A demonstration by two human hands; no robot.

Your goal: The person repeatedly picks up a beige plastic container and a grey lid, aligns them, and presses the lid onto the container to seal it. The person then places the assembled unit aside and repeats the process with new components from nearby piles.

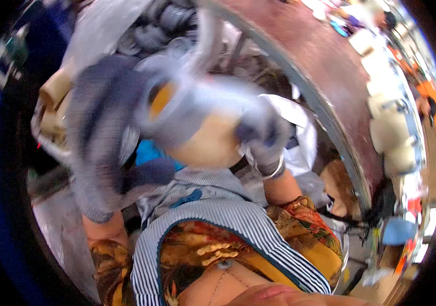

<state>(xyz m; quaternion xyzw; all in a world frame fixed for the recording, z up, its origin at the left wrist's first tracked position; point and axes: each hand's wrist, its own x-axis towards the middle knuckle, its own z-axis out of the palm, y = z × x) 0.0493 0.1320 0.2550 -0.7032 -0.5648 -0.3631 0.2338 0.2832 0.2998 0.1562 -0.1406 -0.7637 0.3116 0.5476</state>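
Too much motion blur to tell if the fingers on either gloved hand are spread or pinching. The left hand [103, 109] is on one side, the right hand [268, 133] right at the other end of a blurry pale-grey and beige piece [210, 140] with a round opening showing orange. It's between them, just above a striped apron [202, 181]. Beyond: a grey heap [159, 25], then a reddish-brown surface [309, 56].

A blue-and-white striped apron [218, 206] edged with teal trim [197, 220] covers a brown, orange and red patterned top [315, 229] with tan knotted fastenings [217, 251]. A fine necklace [224, 264] carries a round pendant. Dark gloves [95, 127], apparently grey-blue beneath the blur, end in ribbed cuffs [98, 215]; a white band [280, 166] circles the right wrist.
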